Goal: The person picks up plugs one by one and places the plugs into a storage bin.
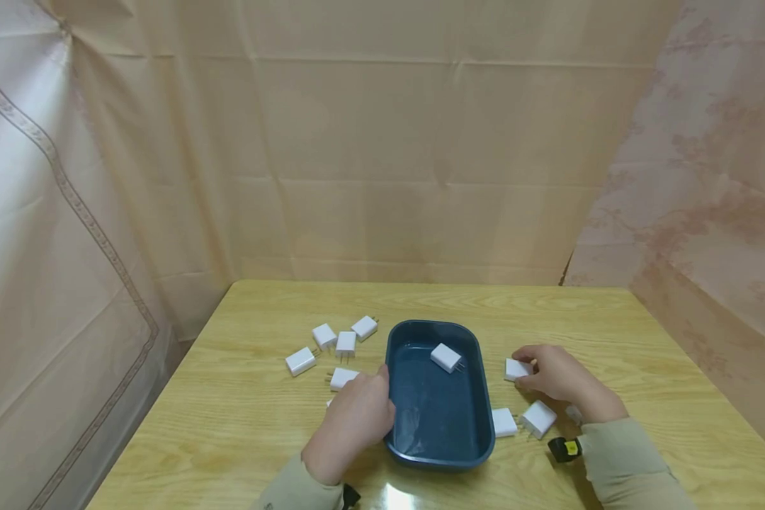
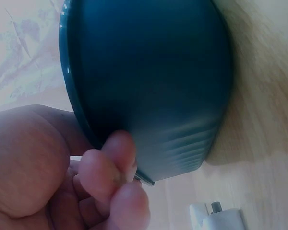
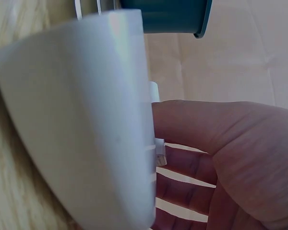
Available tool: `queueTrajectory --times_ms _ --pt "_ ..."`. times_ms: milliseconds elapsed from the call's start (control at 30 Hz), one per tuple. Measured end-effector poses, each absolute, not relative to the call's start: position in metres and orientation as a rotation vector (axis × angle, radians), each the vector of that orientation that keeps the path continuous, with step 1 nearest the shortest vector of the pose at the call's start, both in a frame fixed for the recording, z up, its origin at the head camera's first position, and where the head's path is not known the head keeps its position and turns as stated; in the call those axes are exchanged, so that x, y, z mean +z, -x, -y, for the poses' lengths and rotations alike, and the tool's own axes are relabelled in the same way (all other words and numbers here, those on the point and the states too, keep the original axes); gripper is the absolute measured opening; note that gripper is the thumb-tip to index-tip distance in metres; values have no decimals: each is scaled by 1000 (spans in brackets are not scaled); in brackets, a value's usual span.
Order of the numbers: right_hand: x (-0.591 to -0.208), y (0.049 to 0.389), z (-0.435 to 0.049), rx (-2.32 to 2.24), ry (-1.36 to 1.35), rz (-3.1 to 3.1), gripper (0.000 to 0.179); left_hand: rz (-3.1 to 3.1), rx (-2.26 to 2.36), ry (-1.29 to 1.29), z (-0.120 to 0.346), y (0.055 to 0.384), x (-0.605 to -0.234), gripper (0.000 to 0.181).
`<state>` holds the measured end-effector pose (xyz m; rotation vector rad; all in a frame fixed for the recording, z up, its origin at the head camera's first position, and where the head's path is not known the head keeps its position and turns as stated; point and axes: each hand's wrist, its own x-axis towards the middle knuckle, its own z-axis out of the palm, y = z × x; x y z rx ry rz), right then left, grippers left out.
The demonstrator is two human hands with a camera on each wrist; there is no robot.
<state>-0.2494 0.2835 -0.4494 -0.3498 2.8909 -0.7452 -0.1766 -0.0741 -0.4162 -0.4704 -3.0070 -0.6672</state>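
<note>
A dark blue rectangular bin [image 1: 436,425] stands on the table, with one white plug-in charger [image 1: 445,358] lying inside near its far right. My left hand [image 1: 360,414] grips the bin's left rim; in the left wrist view its thumb is at one side of the rim [image 2: 69,72] and its fingertips [image 2: 129,206] at the other. To the right of the bin, my right hand [image 1: 559,377] pinches another white charger [image 1: 516,369] between thumb and fingers. Most of that charger is hidden in the right wrist view behind a large, near charger [image 3: 81,124].
Several white chargers lie left of the bin, among them one [image 1: 302,361] farthest left and one [image 1: 343,379] by my left hand. Right of the bin are more chargers [image 1: 503,423], [image 1: 538,418], below my right hand. Cloth hangings [image 1: 389,156] enclose the wooden table [image 1: 229,425].
</note>
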Motion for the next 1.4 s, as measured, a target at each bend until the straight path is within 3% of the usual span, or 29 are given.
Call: queueTrajectory --times_ms 1400 --pt "-439 247 -280 -743 381 -2929 40 3007 -650 459 75 176 -415 54"
